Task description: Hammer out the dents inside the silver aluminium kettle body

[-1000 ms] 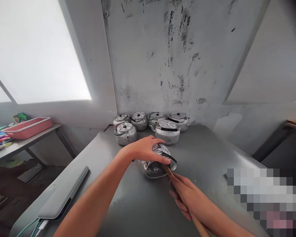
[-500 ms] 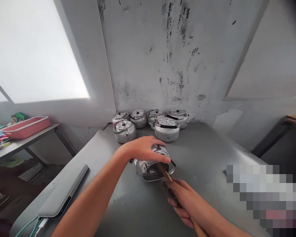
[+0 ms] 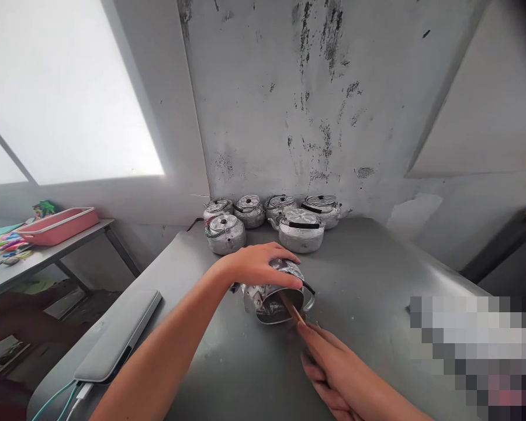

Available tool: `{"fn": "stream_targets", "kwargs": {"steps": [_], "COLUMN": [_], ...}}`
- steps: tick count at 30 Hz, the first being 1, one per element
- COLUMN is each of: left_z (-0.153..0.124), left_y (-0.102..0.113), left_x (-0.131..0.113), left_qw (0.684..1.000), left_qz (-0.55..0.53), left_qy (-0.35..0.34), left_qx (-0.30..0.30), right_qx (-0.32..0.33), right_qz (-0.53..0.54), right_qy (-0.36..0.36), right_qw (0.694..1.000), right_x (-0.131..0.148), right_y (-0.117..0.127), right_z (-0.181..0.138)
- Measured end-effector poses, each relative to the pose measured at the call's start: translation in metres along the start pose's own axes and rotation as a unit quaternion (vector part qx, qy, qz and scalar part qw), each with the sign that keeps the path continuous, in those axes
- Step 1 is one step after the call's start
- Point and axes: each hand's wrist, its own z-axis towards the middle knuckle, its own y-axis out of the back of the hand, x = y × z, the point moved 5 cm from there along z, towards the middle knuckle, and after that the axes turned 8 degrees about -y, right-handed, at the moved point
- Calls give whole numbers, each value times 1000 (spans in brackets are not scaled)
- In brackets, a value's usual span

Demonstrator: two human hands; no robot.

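Observation:
A dented silver metal kettle point(image 3: 251, 297) lies tipped over on the grey table, its round opening facing me. My left hand point(image 3: 263, 266) presses over its upper side, fingers and thumb curved around the body. In my right hand point(image 3: 326, 356) is a wooden stick point(image 3: 293, 308), gripped near the kettle's mouth. The stick's far end goes inside the opening, so its tip is hidden. The kettle's black-gripped handle point(image 3: 308, 287) sticks out at the right, just beyond my left thumb.
Several silver kettles, one of them a kettle with a black handle point(image 3: 301, 233), stand along the wall. A grey power bank point(image 3: 120, 336) with cables lies at the table's left. A pink basket point(image 3: 59, 227) rests on a side table. A blurred patch point(image 3: 477, 333) covers the right.
The view has shifted slightly, moving everything a little to the right. My right hand has turned somewhat, and the stick's rear end no longer shows below it. My left hand stays on the kettle.

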Motion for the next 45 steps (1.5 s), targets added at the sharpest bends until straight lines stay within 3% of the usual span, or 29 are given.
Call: {"fn": "stream_targets", "kwargs": {"steps": [14,22,25,27,30,37,45], "left_z": [-1,-2,-2,-2,-2,0,3], "left_y": [-2,1,2,2,1,-1,-1], "left_x": [-1,-2,-1,0,0,1,0], "left_qw": [1000,1000,1000,1000,1000,1000,1000], "left_qz": [12,-3,-8,-9,-8,-15,-7], "left_qy": [10,-2,-6,-5,-8,-2,-15], "left_qx": [-5,6,13,12,6,-11,-26], "right_qx": [-27,-22,-3,17,28,-19,-55], "right_qz": [25,46,55,58,29,-126,-130], "right_qy": [35,11,-21,-3,49,68,92], "right_qw": [999,999,998,998,998,989,986], "right_x": [2,5,2,2,4,7,10], "right_y": [3,4,4,3,1,0,1], "right_z": [1,0,-2,-3,0,-3,-3]}}
